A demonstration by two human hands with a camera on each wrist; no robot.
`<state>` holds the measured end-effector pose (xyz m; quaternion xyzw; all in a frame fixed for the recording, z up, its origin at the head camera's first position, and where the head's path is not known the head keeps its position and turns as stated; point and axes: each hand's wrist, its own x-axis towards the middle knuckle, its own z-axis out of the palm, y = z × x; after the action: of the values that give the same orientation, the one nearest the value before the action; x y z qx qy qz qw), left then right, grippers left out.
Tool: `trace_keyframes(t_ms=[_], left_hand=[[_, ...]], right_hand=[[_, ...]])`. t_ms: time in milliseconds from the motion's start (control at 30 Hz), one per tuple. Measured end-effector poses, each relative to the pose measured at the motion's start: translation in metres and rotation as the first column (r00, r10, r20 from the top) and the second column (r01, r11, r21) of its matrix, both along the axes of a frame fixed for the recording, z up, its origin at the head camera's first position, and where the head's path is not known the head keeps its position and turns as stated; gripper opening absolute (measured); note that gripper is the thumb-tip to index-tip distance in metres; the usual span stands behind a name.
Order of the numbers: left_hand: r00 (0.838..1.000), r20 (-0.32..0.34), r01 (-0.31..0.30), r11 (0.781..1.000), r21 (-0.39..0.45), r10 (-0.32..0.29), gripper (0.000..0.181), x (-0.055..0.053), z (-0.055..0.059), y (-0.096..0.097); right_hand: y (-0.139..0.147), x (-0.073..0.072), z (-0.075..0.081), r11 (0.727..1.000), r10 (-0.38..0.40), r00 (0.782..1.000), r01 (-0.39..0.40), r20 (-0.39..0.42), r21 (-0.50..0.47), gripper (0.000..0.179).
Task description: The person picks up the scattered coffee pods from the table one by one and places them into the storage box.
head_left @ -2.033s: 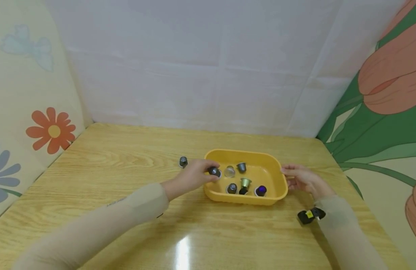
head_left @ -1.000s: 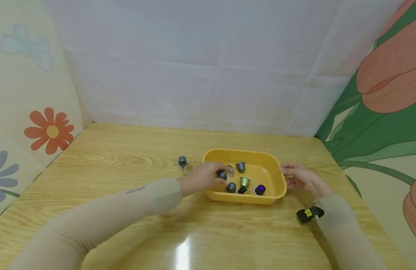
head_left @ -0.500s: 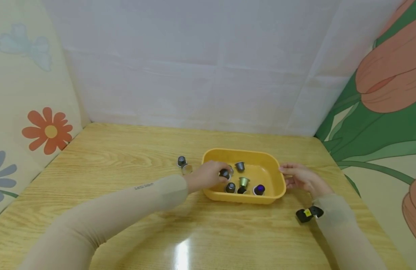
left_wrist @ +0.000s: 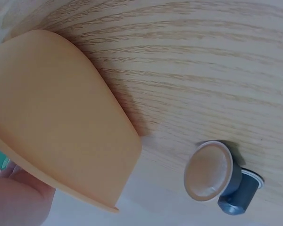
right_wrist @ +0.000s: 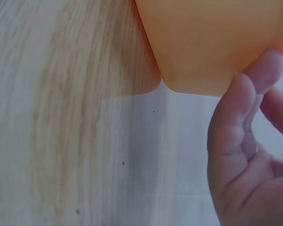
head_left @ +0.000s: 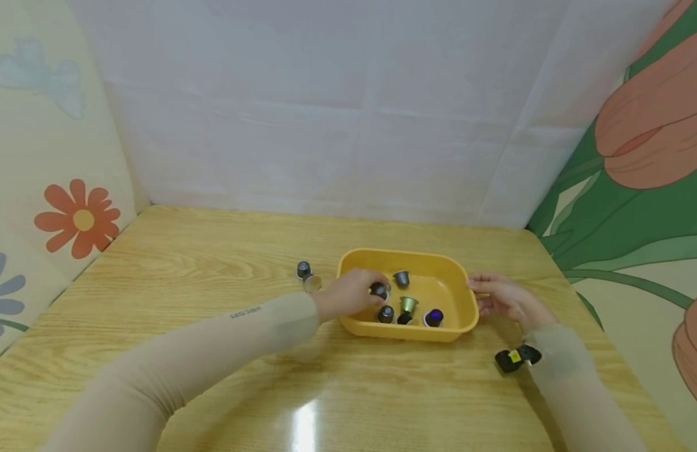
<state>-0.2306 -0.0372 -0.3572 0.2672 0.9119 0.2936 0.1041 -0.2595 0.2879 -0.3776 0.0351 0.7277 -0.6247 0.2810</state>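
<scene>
My left hand (head_left: 350, 292) reaches over the left end of a yellow plastic basin (head_left: 446, 290) and pinches a dark coffee capsule (head_left: 378, 289) low inside it. Below that sits another dark capsule (head_left: 385, 314), beside a green capsule (head_left: 407, 305), a black one (head_left: 404, 319) and a purple-topped one (head_left: 434, 317). A grey capsule (head_left: 402, 279) lies tipped near the back wall. At the basin's right end, my right hand (head_left: 503, 299) holds the rim, thumb on top; in the right wrist view its fingertips (right_wrist: 243, 87) touch the outer wall.
Left of the basin, on the wooden table (head_left: 224, 263), a dark capsule (head_left: 303, 270) touches another capsule (head_left: 312, 284) lying with its pale lid showing. A black strapped device (head_left: 511, 360) hangs at the right wrist. A white sheet (head_left: 303, 125) stands behind the table.
The left hand has moved right, over the basin's left rim and deeper inside, with the dark capsule. This uncovered the pale-lidded capsule on the table. The right hand has kept its hold.
</scene>
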Motion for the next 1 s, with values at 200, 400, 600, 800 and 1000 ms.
trace_keyframes(t_ms=[200, 400, 600, 800, 1000], left_hand=[[0.998, 0.041, -0.041, 0.999, 0.033, 0.040, 0.032, -0.004, -0.002, 0.003], [0.988, 0.141, -0.083, 0.990, 0.113, 0.067, 0.036, -0.007, -0.002, 0.006], [0.974, 0.205, -0.132, 0.977, 0.169, 0.096, 0.041, -0.009, -0.002, 0.009], [0.963, 0.241, -0.179, 0.956, 0.231, 0.122, 0.038, -0.013, -0.003, 0.012], [0.942, 0.302, -0.229, 0.938, 0.259, 0.147, 0.038, -0.012, 0.001, 0.015]], right_hand=[[-0.001, 0.001, 0.001, 1.000, -0.005, 1.000, 0.005, 0.010, -0.006, 0.012], [0.000, 0.000, 0.001, 1.000, -0.004, 1.000, 0.004, 0.012, -0.006, 0.012], [0.000, 0.000, 0.002, 1.000, -0.013, 1.000, 0.013, 0.018, -0.006, 0.012], [-0.001, 0.000, 0.001, 1.000, -0.019, 1.000, 0.020, 0.015, -0.012, 0.010], [-0.001, 0.000, 0.001, 1.000, -0.018, 1.000, 0.018, 0.008, -0.012, 0.012]])
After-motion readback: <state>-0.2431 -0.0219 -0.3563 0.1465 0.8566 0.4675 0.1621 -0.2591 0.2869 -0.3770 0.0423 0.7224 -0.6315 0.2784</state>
